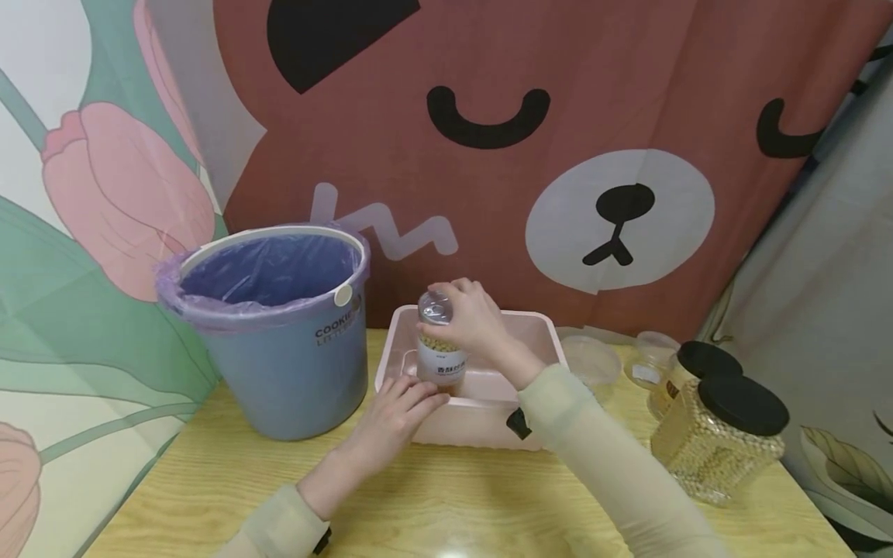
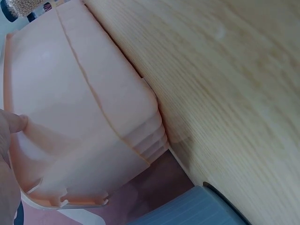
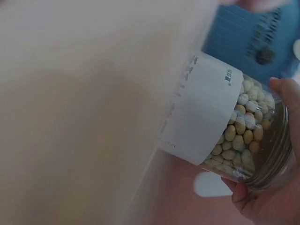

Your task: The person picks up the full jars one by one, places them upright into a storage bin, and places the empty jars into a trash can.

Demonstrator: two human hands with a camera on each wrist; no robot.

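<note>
A clear jar of soybean-like beans (image 1: 439, 356) with a white label stands upright inside a pale pink plastic bin (image 1: 481, 422), near its left end. My right hand (image 1: 476, 318) grips the jar near its silvery top, thumb and fingers on opposite sides; in the right wrist view the beans (image 3: 241, 126) show between label and lid end. At the bin's front rim is my left hand (image 1: 398, 415), fingers over the edge and close to the jar's base. In the left wrist view its thumb (image 2: 18, 123) presses the bin's outer wall (image 2: 56, 98).
Left of the bin stands a blue bucket (image 1: 293, 380) lined with a purple bag. To the right are a clear round container (image 1: 591, 364), a small labelled tub (image 1: 652, 360), and two black-lidded jars, the nearer one (image 1: 715, 449) full of beans. A bear-print curtain (image 1: 488, 217) hangs behind.
</note>
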